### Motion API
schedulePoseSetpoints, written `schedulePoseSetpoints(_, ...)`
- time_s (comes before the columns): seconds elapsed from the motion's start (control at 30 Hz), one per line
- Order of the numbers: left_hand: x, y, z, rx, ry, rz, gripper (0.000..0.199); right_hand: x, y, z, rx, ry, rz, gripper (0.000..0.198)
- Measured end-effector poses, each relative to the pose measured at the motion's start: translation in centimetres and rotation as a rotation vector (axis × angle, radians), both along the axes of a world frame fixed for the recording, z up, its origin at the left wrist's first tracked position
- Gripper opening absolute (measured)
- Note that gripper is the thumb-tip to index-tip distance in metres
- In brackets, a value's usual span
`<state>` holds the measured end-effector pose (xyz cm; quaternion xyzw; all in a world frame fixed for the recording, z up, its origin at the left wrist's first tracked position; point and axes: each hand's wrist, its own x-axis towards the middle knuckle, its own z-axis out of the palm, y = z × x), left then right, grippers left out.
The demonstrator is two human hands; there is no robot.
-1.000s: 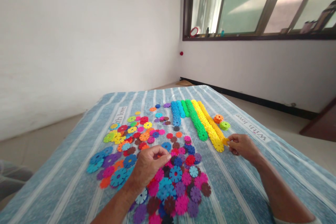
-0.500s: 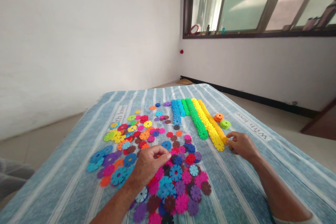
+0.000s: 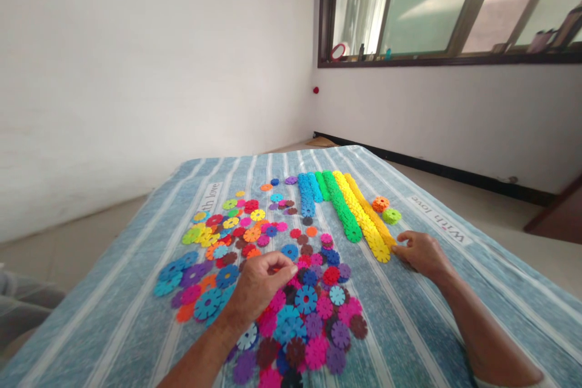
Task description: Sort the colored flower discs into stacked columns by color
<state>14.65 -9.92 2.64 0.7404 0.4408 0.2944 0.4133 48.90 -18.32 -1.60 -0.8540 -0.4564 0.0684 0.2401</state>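
My left hand point(image 3: 262, 282) hovers over a loose spread of notched plastic discs point(image 3: 305, 299) in pink, blue, purple, brown and other colours. Its thumb and index finger are pressed together at the tips; I cannot make out anything between them. At the near end of a row of overlapping amber discs point(image 3: 373, 211), my right hand point(image 3: 421, 254) rests with thumb and index finger apart, the thumb close to the last disc. Left of that row lie a yellow row point(image 3: 364, 213), a long green row point(image 3: 343, 206), a short green row and blue rows point(image 3: 307, 197).
Small stacks of orange discs point(image 3: 381, 204) and lime discs point(image 3: 391, 216) sit right of the amber row. A striped blue cloth point(image 3: 454, 297) covers the table. White walls and a window point(image 3: 436, 6) with things on its sill stand beyond.
My right index finger has lifted off the amber row's end and parted from the thumb. My left hand keeps its pinch in nearly the same place.
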Motion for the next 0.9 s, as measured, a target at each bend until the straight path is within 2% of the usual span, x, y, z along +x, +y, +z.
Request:
schedulePoseSetpoints(0.2, 0.0, 0.2, -0.1, -0.006, 0.018, -0.002, 0.023, 0.0, -0.1, 0.0, -0.049, -0.004, 0.031, 0.032)
schedulePoseSetpoints(0.53, 0.1, -0.1, 0.1, -0.020, -0.016, 0.006, 0.021, -0.1, -0.2, 0.0, -0.022, 0.003, 0.018, 0.029)
schedulePoseSetpoints(0.73, -0.1, 0.0, 0.4, 0.015, -0.015, 0.043, 0.022, -1.8, -0.6, 1.2, 0.102, 0.007, -0.007, 0.028)
schedulePoseSetpoints(0.9, -0.4, 0.2, 0.5, 0.015, -0.046, 0.072, 0.020, -5.0, -0.5, 1.8, 0.205, 0.053, 0.165, 0.031)
